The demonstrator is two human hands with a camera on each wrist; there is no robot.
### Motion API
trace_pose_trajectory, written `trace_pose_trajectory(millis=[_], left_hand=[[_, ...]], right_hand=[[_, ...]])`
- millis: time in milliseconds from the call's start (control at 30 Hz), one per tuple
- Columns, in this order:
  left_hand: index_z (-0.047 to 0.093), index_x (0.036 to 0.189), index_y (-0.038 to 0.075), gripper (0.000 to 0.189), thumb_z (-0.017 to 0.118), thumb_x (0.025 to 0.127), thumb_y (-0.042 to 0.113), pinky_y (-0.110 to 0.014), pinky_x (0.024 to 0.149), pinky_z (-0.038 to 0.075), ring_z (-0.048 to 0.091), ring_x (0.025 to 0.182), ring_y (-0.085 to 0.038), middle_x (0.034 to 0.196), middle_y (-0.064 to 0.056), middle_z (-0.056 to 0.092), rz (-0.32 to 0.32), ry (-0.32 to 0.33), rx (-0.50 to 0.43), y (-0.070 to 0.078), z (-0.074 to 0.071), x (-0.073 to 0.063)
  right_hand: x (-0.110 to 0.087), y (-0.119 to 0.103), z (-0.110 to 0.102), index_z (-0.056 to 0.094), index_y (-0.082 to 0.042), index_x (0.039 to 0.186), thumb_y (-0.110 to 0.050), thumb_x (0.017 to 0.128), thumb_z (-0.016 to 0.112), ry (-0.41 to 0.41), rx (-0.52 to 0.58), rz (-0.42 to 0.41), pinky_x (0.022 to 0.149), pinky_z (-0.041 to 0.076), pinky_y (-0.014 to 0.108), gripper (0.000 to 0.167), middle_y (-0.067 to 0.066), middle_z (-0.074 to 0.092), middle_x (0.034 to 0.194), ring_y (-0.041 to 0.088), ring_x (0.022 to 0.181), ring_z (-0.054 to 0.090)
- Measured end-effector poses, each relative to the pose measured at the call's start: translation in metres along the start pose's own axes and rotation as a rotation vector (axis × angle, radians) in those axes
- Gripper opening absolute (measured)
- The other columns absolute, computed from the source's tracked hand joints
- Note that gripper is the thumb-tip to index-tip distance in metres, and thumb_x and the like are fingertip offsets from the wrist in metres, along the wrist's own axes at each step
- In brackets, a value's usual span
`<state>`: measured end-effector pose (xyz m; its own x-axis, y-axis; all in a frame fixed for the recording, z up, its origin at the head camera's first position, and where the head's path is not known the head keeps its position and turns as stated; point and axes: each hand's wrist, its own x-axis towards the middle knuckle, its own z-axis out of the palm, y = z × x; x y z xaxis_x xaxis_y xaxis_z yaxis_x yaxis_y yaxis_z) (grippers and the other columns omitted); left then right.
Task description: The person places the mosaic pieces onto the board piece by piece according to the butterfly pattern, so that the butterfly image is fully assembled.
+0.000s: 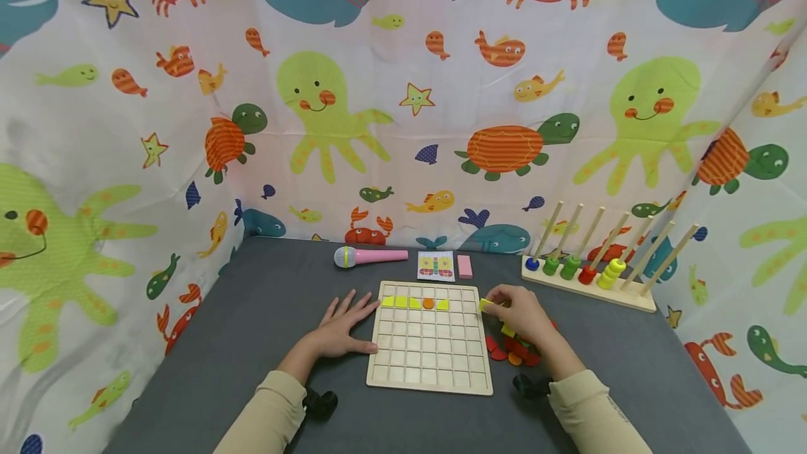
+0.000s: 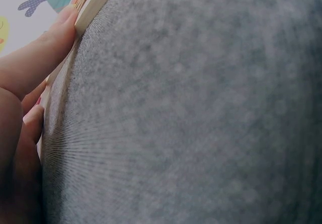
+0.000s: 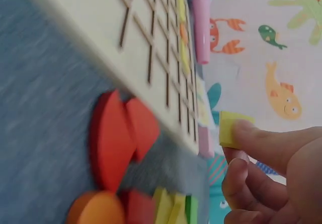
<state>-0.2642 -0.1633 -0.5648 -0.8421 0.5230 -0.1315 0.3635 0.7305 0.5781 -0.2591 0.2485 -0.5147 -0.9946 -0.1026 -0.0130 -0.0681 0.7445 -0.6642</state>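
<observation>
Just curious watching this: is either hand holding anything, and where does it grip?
The right hand pinches a yellow tile by its edge between fingertips. The left hand holds nothing.

I see the grid board [image 1: 430,342] in the middle of the worktop [image 1: 265,328]. Behind it lie a microphone [image 1: 368,256] and a card [image 1: 436,265]. The peg rack [image 1: 592,279] stands to its right.

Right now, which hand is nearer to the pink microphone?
Left. The left hand lies flat by the grid board's left edge, just below the pink microphone; the right hand pinches a yellow tile beyond the board's right edge.
</observation>
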Motion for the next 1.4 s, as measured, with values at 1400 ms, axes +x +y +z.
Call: trace_pose_trajectory(millis=[1400], left_hand=[[0.024, 0.162, 0.032, 0.101, 0.072, 0.080, 0.068, -0.060, 0.122, -0.011, -0.007, 0.158, -0.032, 0.171, 0.002, 0.013, -0.020, -0.014, -0.002, -0.003, 0.002, 0.002]], right_hand=[[0.037, -0.018, 0.041, 0.079, -0.013, 0.097, -0.020, 0.090, 0.078, -0.007, 0.040, 0.018, 0.066, 0.048, 0.030, 0.010, 0.001, 0.068, 0.084, 0.020, 0.080, 0.056]])
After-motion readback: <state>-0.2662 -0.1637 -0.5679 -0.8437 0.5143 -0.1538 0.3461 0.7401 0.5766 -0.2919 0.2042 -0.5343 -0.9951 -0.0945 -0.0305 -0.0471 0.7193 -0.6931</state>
